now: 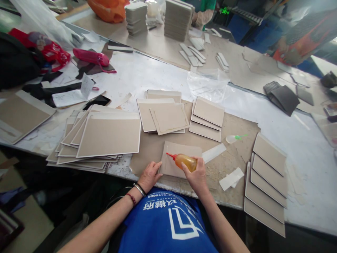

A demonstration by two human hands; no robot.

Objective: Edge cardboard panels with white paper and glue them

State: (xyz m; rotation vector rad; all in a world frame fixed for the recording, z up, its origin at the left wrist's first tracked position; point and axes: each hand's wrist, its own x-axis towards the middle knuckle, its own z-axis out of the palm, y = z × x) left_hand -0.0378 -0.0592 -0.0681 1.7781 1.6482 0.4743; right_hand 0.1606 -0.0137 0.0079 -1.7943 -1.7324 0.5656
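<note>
My right hand (197,175) is closed around a small squeeze bottle of amber glue (185,161). Its red nozzle points left and touches the upper left of a grey cardboard piece (181,150) lying at the table's near edge. My left hand (149,175) rests on that piece's left edge, fingers curled down against it. A white strip (213,153) lies just right of the piece.
A fanned stack of large bordered boards (105,135) lies left. More boards (165,116) and small panels (207,117) sit behind, further panels (268,182) right. A clear bottle with green tip (234,138), plastic bags, tall card stacks and another person's sleeve are farther back.
</note>
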